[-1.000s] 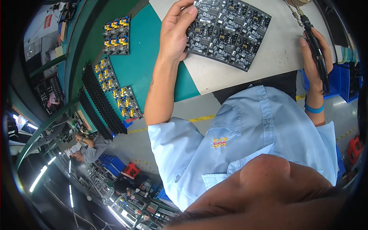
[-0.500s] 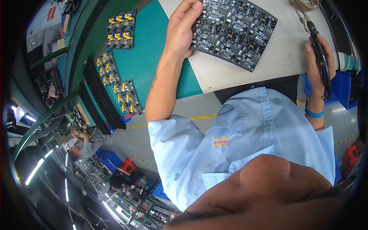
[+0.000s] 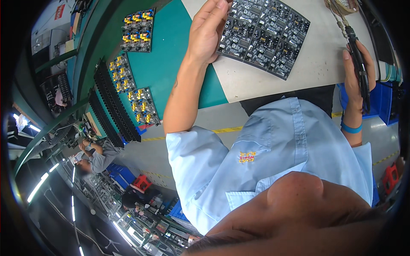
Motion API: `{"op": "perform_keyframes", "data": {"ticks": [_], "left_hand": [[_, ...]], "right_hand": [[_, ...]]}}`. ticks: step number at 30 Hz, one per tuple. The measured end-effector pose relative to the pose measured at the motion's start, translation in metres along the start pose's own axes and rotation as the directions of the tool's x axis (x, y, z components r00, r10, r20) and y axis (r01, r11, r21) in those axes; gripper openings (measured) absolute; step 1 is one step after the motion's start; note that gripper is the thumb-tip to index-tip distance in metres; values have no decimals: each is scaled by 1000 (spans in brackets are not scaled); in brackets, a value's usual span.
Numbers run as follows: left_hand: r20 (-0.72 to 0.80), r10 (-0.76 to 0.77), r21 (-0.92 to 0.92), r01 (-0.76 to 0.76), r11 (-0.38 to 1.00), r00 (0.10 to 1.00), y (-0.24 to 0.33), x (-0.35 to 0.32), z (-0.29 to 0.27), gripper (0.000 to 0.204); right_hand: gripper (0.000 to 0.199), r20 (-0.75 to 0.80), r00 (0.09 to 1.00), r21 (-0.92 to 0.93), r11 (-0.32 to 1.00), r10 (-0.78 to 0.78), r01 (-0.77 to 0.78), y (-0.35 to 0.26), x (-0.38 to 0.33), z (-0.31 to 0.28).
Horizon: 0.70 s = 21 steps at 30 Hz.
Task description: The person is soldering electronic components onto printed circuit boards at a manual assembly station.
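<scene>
Pinching its edge, our left hand (image 3: pixel 206 38) likely keeps the circuit panel (image 3: pixel 265 40) unobscured; upper right, our half-curled right hand (image 3: pixel 352 79) holds a black tool (image 3: pixel 361 70).

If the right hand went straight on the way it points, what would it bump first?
Probably the round brownish container at the top edge: the black tool in the right hand points there, though whether they touch is unclear.

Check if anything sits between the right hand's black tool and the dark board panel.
Nothing visible: only the pale work surface shows between the black tool in the right hand and the dark board panel in the left hand.
</scene>
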<state>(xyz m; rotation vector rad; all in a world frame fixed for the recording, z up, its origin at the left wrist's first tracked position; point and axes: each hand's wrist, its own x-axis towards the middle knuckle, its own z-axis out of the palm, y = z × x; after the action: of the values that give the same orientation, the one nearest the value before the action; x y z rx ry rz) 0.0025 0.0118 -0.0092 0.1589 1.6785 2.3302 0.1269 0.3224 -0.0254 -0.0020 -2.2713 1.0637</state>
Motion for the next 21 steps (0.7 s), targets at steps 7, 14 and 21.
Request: {"op": "perform_keyframes", "data": {"ticks": [7, 14, 21], "left_hand": [[39, 0, -17, 0, 1000, 999, 1, 2, -1, 40], [63, -49, -1, 49, 999, 997, 2, 0, -5, 39], [104, -105, 31, 102, 994, 989, 0, -1, -4, 40]], "right_hand": [[42, 12, 1000, -2, 1000, 12, -12, -2, 0, -1], [42, 12, 1000, -4, 1000, -2, 2, -3, 1, 1], [41, 15, 999, 0, 999, 40, -40, -6, 0, -2]]}}
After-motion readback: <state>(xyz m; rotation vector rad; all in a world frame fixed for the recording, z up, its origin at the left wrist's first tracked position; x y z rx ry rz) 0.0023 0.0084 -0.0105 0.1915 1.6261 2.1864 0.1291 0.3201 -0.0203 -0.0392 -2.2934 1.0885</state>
